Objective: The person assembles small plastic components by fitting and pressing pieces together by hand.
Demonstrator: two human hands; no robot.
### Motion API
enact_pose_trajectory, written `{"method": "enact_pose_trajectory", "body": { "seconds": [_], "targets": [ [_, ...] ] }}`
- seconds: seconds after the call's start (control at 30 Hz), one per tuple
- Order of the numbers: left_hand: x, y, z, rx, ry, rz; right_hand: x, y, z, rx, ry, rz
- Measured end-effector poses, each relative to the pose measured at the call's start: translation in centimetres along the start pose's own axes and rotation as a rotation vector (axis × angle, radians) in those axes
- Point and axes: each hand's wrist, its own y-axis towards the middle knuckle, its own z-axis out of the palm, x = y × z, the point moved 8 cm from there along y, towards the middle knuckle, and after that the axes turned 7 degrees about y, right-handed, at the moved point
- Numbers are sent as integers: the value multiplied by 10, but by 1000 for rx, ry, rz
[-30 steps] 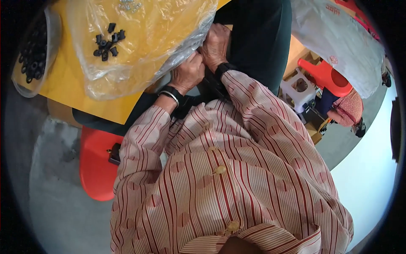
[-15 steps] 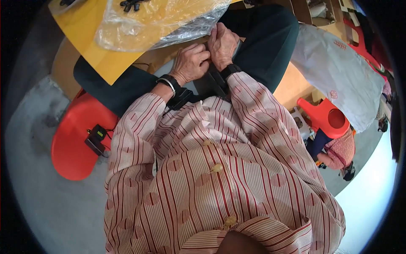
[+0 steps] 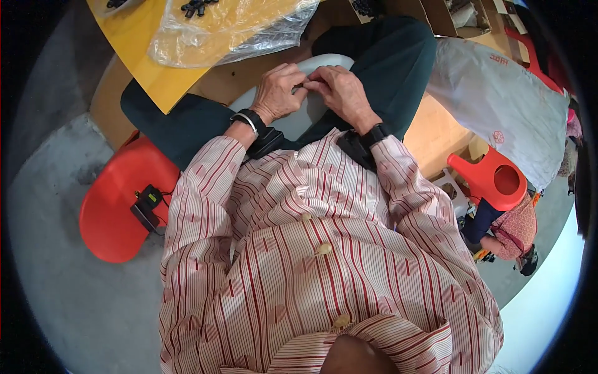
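Tiny dark part (image 3: pixel 303 84), pinched between both hands' fingertips, mostly hidden, held above a pale grey basin (image 3: pixel 299 118) on the lap

I'm seeing my left hand (image 3: pixel 278 92) and right hand (image 3: pixel 341 91) working in my lap, hemmed ahead by the yellow table's edge (image 3: pixel 163 87) and its overhanging plastic bag (image 3: pixel 230 32).

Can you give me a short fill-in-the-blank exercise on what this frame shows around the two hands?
1. The left hand and right hand meet fingertip to fingertip over the person's ____.
2. Each wrist wears a ____ band.
3. The clear plastic bag lies on a ____ board.
4. The person sits on a ____ stool.

Missing words: lap; black; yellow; red
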Motion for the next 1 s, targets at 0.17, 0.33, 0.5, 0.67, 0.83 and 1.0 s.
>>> {"method": "enact_pose_trajectory", "body": {
  "seconds": [0.17,0.33,0.5,0.67,0.83,1.0],
  "targets": [
    [-2,1,-4,-17,34,33,-12,1,8,-64,66,93],
    [-16,3,-19,-54,72,105,-16,0,3,2,364,304],
    [-40,9,-51,-156,56,71,-6,4,-8,9,873,198],
    [-43,0,-78,-247,-351,-278,31,0,-28,-71,947,41],
    [-50,-7,-81,-180,-863,-486,61,-9,-48,-209,831,-134],
    [-53,-7,-83,-206,-1081,-516,77,-8,-59,-257,785,-205]
  ]
}}
